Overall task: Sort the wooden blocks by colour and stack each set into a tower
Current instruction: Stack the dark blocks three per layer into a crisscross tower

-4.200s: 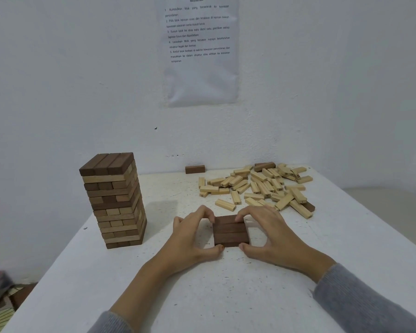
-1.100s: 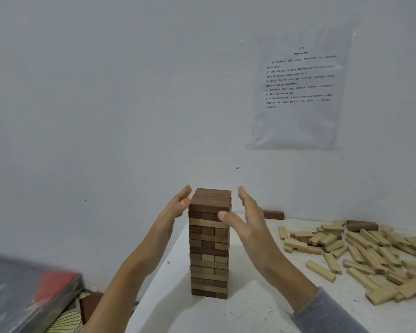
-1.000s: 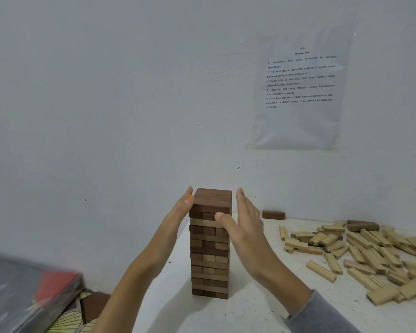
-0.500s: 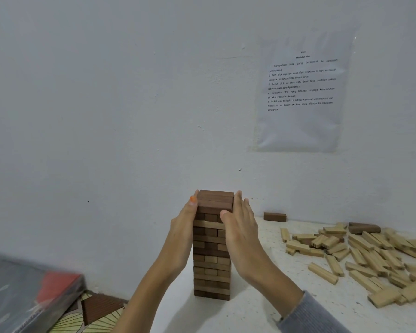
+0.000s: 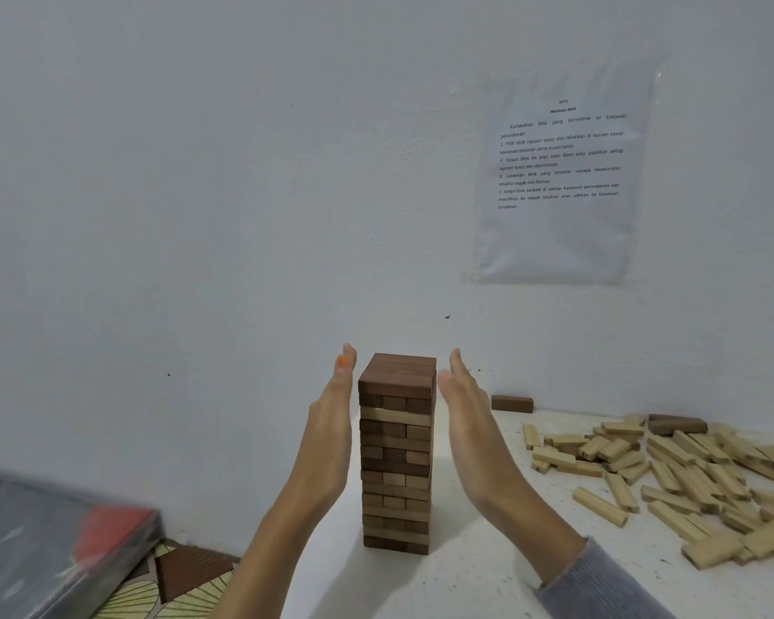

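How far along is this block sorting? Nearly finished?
Perhaps halfway. Done: one tall tower stands, mostly dark with lighter layers mixed in. In hand: nothing; left hand and right hand flank it, open. Left: the pale block pile, plus a lone dark block.

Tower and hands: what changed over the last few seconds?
The three dark blocks squared on the table went onto the tower as its top layer. Both palms pressed its sides, then the left hand and right hand drew apart, open. Loose pale blocks unmoved.
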`<state>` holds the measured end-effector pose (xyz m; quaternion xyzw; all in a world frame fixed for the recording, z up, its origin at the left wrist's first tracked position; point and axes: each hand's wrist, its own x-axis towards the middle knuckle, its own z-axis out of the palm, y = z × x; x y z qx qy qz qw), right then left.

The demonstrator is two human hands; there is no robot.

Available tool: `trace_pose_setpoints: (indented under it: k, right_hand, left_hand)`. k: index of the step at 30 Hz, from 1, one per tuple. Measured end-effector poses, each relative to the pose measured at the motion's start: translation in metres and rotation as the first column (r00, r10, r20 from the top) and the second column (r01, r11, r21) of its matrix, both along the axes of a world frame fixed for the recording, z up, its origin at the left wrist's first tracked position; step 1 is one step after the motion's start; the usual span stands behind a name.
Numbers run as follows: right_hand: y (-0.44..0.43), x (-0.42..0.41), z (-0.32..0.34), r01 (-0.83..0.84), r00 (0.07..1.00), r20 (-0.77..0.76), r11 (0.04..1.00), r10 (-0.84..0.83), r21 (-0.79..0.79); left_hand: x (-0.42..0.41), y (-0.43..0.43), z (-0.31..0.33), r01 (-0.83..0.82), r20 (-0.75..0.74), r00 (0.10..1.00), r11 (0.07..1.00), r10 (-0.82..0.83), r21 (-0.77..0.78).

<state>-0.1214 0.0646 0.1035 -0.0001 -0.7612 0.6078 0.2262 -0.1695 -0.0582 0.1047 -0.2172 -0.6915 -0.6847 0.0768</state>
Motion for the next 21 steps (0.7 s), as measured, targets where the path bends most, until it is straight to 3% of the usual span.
trace_pose_setpoints:
  k: [4, 10, 16, 21]
  right_hand:
    - [0.013, 0.004, 0.006, 0.023, 0.999, -0.033, 0.999, -0.024, -0.031]
    - [0.022, 0.021, 0.023, 0.126, 0.976, -0.175, 0.992, -0.129, -0.031]
    - [0.035, 0.055, 0.043, 0.138, 0.937, -0.314, 0.987, -0.156, -0.079]
    - [0.055, 0.083, 0.055, 0.155, 0.914, -0.372, 0.986, -0.164, -0.054]
  left_hand:
    - [0.003, -0.003, 0.008, -0.059, -0.042, 0.997, 0.998, 0.057, -0.036]
    - [0.016, -0.004, 0.031, -0.117, -0.242, 0.96, 0.986, 0.142, 0.117]
    - [0.051, 0.006, 0.061, -0.044, -0.396, 0.908, 0.97, 0.138, 0.238]
    - [0.076, 0.036, 0.071, 0.068, -0.463, 0.885, 0.974, 0.041, 0.217]
